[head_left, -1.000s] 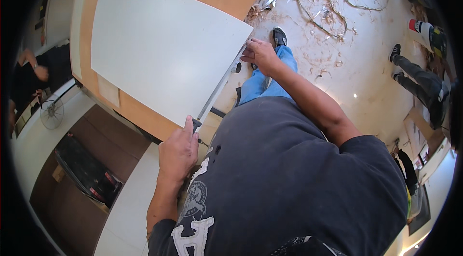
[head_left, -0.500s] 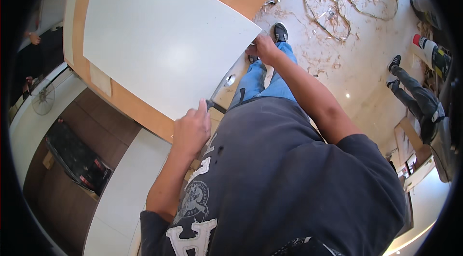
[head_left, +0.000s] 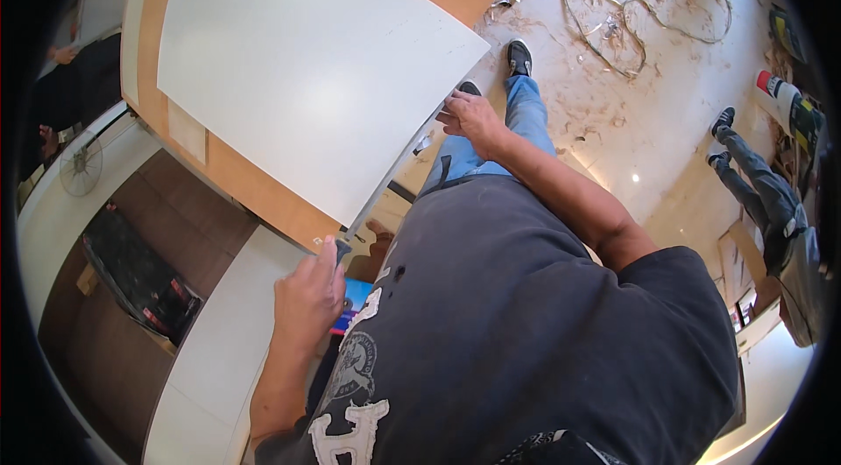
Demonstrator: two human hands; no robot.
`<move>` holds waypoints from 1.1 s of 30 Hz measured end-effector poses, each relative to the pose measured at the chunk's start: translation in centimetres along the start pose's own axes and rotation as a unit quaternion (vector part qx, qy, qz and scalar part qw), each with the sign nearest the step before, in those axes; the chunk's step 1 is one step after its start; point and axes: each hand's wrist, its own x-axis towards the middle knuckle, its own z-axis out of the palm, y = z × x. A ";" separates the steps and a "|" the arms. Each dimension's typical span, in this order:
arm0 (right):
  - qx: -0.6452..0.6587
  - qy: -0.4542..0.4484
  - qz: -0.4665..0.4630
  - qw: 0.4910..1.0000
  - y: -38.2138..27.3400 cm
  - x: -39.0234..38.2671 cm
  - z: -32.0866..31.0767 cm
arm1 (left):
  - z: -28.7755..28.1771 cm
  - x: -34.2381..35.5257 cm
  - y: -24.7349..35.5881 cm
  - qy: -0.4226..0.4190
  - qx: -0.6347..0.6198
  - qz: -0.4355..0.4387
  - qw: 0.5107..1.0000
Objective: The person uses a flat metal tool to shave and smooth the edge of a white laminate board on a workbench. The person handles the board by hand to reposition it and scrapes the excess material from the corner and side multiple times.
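A white-faced panel (head_left: 307,70) lies on a wooden board, its edge slanting toward my body. My left hand (head_left: 308,294) is closed around the dark handle of a file (head_left: 343,249), thumb laid along it, beside the panel's near corner. A thin grey strip runs from there along the panel edge; whether all of it is the tool's blade, I cannot tell. Farther up the same edge, my right hand (head_left: 473,121) has its fingers bent against the rim. What those fingertips grip is hidden.
Wood shavings and a long cable (head_left: 569,18) litter the floor ahead. At the right stands another person (head_left: 762,176), near a red-capped canister (head_left: 775,86). A fan (head_left: 81,169) and a black case (head_left: 140,268) on brown boards are at the left, with another person partly visible there.
Both hands have slid along the panel edge toward the near left corner, the left one farther with the file handle. The view has shifted slightly.
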 end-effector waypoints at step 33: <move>-0.027 -0.026 0.068 0.997 3.5 0.2 5.0 | 5.6 -4.4 -5.2 0.030 0.012 0.010 0.999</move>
